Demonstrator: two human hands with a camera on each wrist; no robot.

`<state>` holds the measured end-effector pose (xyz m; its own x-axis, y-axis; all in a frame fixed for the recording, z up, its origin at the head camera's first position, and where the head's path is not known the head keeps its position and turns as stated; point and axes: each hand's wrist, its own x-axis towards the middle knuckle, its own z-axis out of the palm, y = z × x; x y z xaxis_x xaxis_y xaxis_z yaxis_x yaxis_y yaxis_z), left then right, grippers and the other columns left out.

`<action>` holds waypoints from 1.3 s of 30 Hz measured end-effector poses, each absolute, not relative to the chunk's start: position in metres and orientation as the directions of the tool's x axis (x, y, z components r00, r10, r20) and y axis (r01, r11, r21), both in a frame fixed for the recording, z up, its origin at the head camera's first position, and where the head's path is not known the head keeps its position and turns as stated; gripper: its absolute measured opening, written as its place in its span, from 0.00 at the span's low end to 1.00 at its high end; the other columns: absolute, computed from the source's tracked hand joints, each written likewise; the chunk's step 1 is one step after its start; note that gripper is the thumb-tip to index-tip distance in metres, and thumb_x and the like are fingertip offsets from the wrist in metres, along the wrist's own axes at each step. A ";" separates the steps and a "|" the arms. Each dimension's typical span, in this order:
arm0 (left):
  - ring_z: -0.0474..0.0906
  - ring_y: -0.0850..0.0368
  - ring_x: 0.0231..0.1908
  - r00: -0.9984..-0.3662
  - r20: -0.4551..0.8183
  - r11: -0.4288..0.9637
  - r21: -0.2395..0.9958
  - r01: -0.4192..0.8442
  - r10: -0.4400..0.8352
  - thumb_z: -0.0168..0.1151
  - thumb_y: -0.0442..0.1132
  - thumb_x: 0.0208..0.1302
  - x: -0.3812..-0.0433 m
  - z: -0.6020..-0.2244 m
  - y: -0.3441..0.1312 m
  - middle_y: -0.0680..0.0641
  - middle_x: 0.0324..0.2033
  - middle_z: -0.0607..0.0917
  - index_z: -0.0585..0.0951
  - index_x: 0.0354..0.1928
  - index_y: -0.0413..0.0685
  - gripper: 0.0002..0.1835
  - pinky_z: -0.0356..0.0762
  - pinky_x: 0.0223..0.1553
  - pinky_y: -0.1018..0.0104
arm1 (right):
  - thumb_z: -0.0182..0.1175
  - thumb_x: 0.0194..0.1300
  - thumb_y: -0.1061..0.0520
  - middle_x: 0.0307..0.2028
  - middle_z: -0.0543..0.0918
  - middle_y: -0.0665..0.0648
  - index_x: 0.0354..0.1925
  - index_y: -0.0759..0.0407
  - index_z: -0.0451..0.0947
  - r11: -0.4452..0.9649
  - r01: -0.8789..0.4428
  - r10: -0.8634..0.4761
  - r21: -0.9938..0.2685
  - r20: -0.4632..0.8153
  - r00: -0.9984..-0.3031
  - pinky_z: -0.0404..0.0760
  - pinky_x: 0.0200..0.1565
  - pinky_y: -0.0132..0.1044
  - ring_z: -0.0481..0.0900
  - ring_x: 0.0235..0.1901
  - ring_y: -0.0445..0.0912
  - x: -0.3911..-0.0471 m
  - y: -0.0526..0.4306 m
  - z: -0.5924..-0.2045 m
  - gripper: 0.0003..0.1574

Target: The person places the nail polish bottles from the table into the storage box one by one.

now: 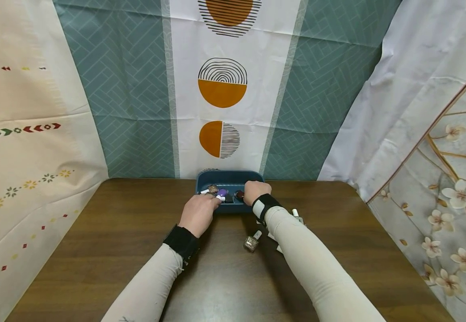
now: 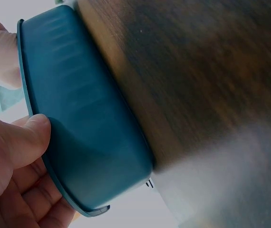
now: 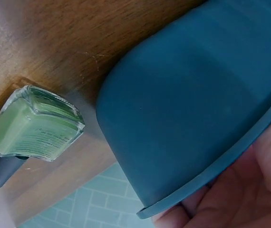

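A blue plastic bin [image 1: 233,208] stands at the table's far edge, with several nail polish bottles inside, among them a purple one [image 1: 222,192]. My left hand [image 1: 199,213] is at the bin's near left side. In the left wrist view its thumb [image 2: 36,133] overlaps the rim from outside and its fingers curl behind it. A white cap shows by its fingertips in the head view. My right hand [image 1: 256,192] reaches over the right end of the bin, fingers curled. A dark red nail polish bottle [image 1: 239,195] pokes out at its thumb side; the grip itself is mostly hidden.
A glittery nail polish bottle [image 1: 251,243] lies on the wooden table [image 1: 128,250] in front of the bin. More bottles, partly covered by the right forearm, lie to the right. A green bottle [image 3: 35,124] lies beside the bin's right end. Patterned cloths hang behind and at both sides.
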<state>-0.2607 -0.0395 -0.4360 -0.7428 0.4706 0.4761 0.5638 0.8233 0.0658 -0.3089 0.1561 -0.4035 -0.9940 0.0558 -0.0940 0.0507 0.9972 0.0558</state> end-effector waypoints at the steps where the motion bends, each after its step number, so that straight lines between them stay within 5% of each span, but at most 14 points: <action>1: 0.80 0.55 0.34 -0.743 0.476 0.824 0.066 0.563 0.470 0.62 0.38 0.61 -0.261 -0.436 -0.040 0.52 0.30 0.86 0.85 0.37 0.56 0.06 0.77 0.44 0.58 | 0.58 0.59 0.53 0.20 0.80 0.50 0.16 0.49 0.76 0.997 0.052 0.058 0.057 -0.095 -0.994 0.71 0.23 0.43 0.76 0.23 0.45 -0.309 0.156 -0.404 0.15; 39: 0.80 0.56 0.32 -0.753 0.459 0.829 0.062 0.556 0.471 0.61 0.38 0.62 -0.259 -0.433 -0.039 0.52 0.29 0.85 0.85 0.38 0.56 0.06 0.78 0.43 0.59 | 0.63 0.56 0.51 0.26 0.84 0.51 0.23 0.49 0.81 0.995 0.047 0.054 0.089 -0.079 -0.995 0.75 0.29 0.44 0.78 0.26 0.45 -0.305 0.151 -0.399 0.08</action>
<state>-0.2594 -0.0388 -0.4331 -0.7531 0.4715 0.4589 0.5565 0.8286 0.0619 -0.3051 0.1513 -0.3993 -0.9954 0.0538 -0.0789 0.0467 0.9950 0.0885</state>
